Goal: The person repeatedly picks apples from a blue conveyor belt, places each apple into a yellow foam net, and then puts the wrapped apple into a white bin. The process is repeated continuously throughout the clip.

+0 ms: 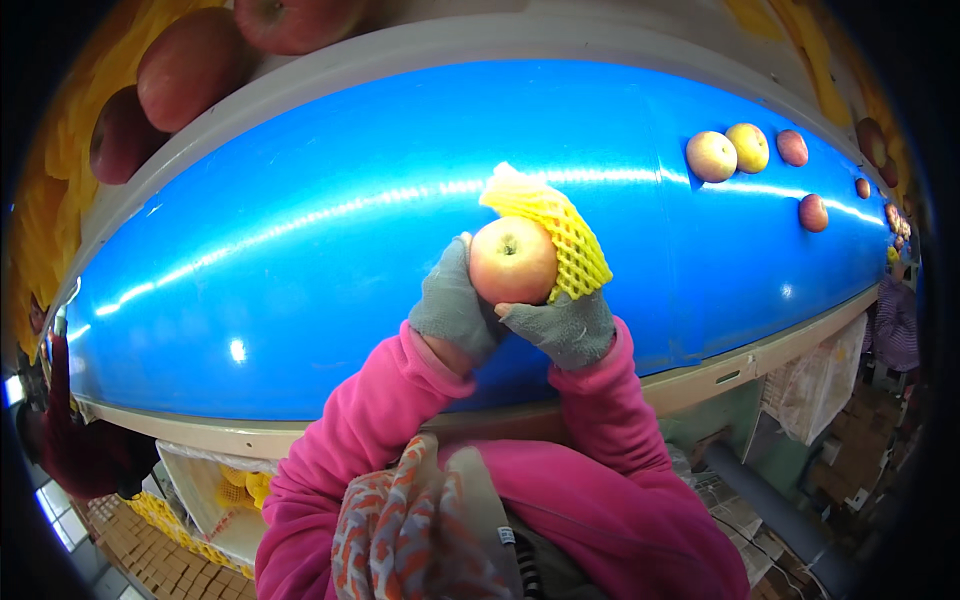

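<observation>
Above a blue conveyor belt [360,300] I hold an apple [513,259] between my two hands, its dimpled end facing up. My left hand [452,304], in a grey fingerless glove, grips the apple's left side. A yellow foam fruit net [576,244] lies along the apple's right side, its paler end sticking up beyond the fruit. My right hand [564,328], gloved the same way, is under the net, with the thumb against the apple's near side. Most fingers of both hands are hidden by the apple and net.
Several apples [711,157] rest on the belt at the far right. Larger-looking apples [196,69] sit beyond the pale far rail [420,56]. A person in dark red [82,457] is at the left edge, another in a patterned top [896,322] at right. Below the left belt edge stands a box [202,487] holding yellow nets.
</observation>
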`<state>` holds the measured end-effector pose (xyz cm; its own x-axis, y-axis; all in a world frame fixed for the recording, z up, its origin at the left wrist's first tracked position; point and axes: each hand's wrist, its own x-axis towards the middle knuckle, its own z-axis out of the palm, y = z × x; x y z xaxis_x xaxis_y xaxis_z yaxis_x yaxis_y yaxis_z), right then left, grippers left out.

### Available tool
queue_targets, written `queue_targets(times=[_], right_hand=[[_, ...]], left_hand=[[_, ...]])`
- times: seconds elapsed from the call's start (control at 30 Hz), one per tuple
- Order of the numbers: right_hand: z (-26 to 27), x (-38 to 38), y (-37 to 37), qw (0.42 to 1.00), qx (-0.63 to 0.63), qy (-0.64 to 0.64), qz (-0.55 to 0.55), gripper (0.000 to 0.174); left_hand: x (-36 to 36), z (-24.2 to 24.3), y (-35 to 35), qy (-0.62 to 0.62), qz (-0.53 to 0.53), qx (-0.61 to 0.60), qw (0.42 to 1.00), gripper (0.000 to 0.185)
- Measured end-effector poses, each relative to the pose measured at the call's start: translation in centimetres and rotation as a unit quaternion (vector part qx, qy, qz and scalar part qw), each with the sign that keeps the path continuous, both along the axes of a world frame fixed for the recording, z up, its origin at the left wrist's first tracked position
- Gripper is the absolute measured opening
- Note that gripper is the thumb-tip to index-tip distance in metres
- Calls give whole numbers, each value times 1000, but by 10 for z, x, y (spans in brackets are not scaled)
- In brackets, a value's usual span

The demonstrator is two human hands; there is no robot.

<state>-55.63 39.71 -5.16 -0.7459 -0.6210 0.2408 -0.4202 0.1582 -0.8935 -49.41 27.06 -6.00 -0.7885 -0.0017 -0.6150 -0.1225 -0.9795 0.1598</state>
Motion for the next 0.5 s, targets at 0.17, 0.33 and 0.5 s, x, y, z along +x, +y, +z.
queue_targets(times=[0.17, 0.33, 0.5], right_hand=[[-5, 0, -3, 918, -215, -322, 80, 64], [-11, 17, -9, 530, -420, -735, 51, 81], [-11, 49, -35, 417, -451, -770, 172, 81]], left_hand=[[23, -12, -29, 8, -104, -574, 812, 41], [44, -14, -20, 8, 10, 13, 1000, 47], [78, 7, -28, 241, 11, 64, 968, 42]])
